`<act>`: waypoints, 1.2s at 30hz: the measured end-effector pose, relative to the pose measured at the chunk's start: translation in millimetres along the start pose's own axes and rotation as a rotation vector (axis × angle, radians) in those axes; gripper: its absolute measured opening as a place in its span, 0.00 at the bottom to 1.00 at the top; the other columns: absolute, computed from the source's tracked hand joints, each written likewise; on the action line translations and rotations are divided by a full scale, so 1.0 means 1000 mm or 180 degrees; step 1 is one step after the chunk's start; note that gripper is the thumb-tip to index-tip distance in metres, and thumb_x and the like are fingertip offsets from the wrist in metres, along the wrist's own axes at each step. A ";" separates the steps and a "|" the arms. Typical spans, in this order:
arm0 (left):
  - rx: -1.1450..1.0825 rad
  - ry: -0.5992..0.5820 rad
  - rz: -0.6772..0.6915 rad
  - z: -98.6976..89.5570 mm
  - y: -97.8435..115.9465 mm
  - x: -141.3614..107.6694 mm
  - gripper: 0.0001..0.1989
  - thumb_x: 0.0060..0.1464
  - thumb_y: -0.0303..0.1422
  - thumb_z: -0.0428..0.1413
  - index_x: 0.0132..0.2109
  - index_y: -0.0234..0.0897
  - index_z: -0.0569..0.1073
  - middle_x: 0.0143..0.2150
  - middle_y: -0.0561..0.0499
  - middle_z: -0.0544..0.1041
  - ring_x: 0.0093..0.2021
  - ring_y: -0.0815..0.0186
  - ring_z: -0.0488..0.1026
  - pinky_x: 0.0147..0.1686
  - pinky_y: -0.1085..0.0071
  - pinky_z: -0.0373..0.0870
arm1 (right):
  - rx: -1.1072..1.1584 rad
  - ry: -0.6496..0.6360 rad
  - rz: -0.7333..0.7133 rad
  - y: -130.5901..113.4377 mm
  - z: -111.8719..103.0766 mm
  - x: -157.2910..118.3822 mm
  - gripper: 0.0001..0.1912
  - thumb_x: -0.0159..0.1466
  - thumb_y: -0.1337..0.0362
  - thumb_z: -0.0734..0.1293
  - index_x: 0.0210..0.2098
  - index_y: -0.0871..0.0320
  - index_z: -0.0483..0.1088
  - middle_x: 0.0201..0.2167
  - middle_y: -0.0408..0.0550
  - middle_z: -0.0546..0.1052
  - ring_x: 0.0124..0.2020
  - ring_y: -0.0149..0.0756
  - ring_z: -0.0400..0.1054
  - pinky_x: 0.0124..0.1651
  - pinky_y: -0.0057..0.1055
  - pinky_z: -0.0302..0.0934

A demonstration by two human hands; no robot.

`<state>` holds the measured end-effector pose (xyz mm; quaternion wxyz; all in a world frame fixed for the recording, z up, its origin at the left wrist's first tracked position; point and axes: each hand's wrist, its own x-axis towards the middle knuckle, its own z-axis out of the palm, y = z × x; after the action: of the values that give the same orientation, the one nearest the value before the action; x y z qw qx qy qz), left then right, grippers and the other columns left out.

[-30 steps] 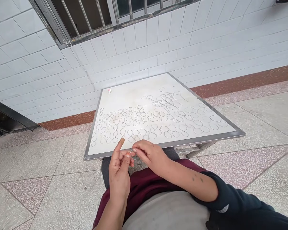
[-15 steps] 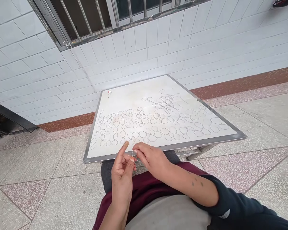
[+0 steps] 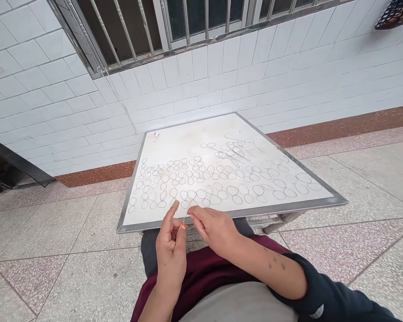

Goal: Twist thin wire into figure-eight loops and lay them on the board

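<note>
Over my lap, at the table's near edge, both hands meet around a thin, pale piece of wire (image 3: 184, 220). My left hand (image 3: 171, 250) pinches it between thumb and a bent finger, the index finger pointing up with a tan wrap at its tip. Close by on the right, my right hand (image 3: 216, 227) has thumb and index pressed together, and the wire seems to run to them, though it is too fine to follow fully. Beyond the hands, many thin wire rings (image 3: 202, 194) lie in rows on the white table (image 3: 188, 132).
A tangle of loose wires (image 3: 233, 152) lies farther back on the table. A small red-and-white item (image 3: 156, 134) sits near its far left corner. Grey metal edging (image 3: 289, 206) borders the top. Behind stands a tiled wall (image 3: 188, 89) with a barred window.
The head view has shifted slightly, so the table sits a little lower. The wire between my fingers, curved before, now shows a shorter, straighter stretch. Both hands keep their pinch.
</note>
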<state>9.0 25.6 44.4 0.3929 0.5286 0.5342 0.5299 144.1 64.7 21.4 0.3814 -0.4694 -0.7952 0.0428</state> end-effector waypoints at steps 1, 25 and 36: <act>-0.0008 -0.0014 -0.0006 0.000 -0.001 0.000 0.26 0.60 0.39 0.54 0.64 0.45 0.64 0.31 0.54 0.67 0.31 0.68 0.63 0.35 0.71 0.63 | 0.0017 0.0007 0.0028 0.000 0.000 0.000 0.11 0.69 0.68 0.57 0.38 0.58 0.70 0.21 0.43 0.73 0.22 0.30 0.66 0.24 0.28 0.47; 0.1141 -0.1745 0.0522 -0.042 0.015 0.042 0.35 0.59 0.26 0.47 0.70 0.48 0.48 0.32 0.57 0.66 0.31 0.68 0.62 0.37 0.69 0.60 | 0.1190 -0.0695 0.0112 0.008 0.000 0.010 0.07 0.65 0.67 0.62 0.40 0.55 0.71 0.31 0.46 0.73 0.34 0.37 0.66 0.37 0.33 0.59; 0.1162 -0.2013 0.0631 -0.041 0.033 0.054 0.38 0.59 0.26 0.48 0.71 0.50 0.41 0.31 0.58 0.66 0.31 0.67 0.62 0.37 0.69 0.60 | 0.2340 -0.0394 0.0402 0.013 0.002 0.015 0.06 0.63 0.64 0.65 0.40 0.53 0.71 0.31 0.45 0.71 0.33 0.35 0.65 0.36 0.32 0.60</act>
<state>-33.0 68.3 89.5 0.3846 0.7765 0.4184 0.2720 148.0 84.1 23.7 0.4722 -0.3458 -0.7178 0.3770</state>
